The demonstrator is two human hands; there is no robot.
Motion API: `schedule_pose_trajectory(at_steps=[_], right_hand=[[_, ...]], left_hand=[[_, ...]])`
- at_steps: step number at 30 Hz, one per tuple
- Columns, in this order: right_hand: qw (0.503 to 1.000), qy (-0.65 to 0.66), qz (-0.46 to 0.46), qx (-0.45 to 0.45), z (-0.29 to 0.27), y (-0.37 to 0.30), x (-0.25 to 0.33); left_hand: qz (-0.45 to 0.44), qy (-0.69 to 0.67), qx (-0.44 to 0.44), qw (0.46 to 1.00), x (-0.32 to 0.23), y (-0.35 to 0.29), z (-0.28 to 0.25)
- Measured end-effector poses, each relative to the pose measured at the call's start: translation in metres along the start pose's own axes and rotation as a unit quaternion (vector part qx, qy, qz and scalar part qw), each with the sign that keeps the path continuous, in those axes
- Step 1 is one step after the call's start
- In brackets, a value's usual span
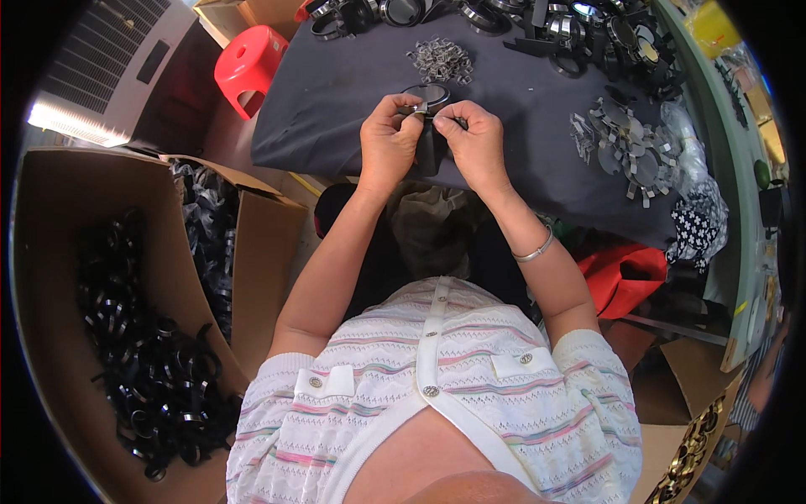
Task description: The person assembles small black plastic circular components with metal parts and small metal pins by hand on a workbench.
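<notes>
Between my hands, at the near edge of the cloth-covered table, is a black strap point(429, 154) with a round, silver-rimmed disc point(434, 94) at its far end. My left hand point(391, 141) pinches it at the disc's near side, where a small pale metal piece point(421, 107) shows by the fingertips. From the right, my right hand point(475, 144) is closed, thumb against forefinger, on a dark bit of the strap. The strap's lower part hangs toward the table edge. Just beyond the disc lies a pile of small metal clips point(441, 60).
More black straps with round discs point(579, 34) crowd the table's far side. Flat round metal plates with tabs point(642, 155) lie to the right. A large carton point(50, 252) of black straps stands at left, near a red stool point(249, 69). A red bag point(617, 277) hangs below right.
</notes>
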State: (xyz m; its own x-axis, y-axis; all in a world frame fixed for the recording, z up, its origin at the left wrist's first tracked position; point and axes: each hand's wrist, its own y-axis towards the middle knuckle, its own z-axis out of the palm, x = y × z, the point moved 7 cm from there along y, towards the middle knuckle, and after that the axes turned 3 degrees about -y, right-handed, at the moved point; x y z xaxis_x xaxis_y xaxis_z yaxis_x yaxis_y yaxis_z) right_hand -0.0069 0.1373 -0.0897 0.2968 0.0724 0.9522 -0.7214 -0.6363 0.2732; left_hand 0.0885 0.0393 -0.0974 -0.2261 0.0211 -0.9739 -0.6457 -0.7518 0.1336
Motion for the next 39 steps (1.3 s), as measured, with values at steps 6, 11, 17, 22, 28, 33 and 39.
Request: schedule_pose_trajectory(at_steps=[6, 11, 17, 22, 28, 33, 39], right_hand=[[0.994, 0.086, 0.067, -0.010, 0.000, 0.002, -0.011], [0.998, 0.041, 0.047, -0.008, -0.001, 0.003, -0.009], [1.000, 0.010, 0.024, 0.004, 0.000, 0.006, -0.009], [0.989, -0.123, -0.082, -0.019, 0.002, 0.009, 0.014], [0.976, 0.126, 0.143, 0.106, 0.007, 0.013, -0.001], [0.959, -0.142, -0.195, 0.147, -0.008, 0.024, 0.038], [0.938, -0.156, -0.063, 0.302, 0.003, 0.045, 0.015]], left_hand=[[-0.010, 0.007, 0.000, 1.000, 0.002, 0.000, -0.001], [-0.005, -0.009, -0.002, 1.000, 0.000, -0.001, -0.001], [-0.016, -0.008, -0.003, 1.000, -0.001, -0.001, 0.000], [0.000, 0.032, -0.011, 0.999, -0.001, 0.000, -0.001], [-0.001, 0.010, 0.001, 1.000, 0.001, 0.001, -0.002], [0.000, -0.038, 0.041, 0.998, 0.010, 0.008, -0.004], [-0.050, 0.013, 0.129, 0.990, 0.015, 0.007, 0.001]])
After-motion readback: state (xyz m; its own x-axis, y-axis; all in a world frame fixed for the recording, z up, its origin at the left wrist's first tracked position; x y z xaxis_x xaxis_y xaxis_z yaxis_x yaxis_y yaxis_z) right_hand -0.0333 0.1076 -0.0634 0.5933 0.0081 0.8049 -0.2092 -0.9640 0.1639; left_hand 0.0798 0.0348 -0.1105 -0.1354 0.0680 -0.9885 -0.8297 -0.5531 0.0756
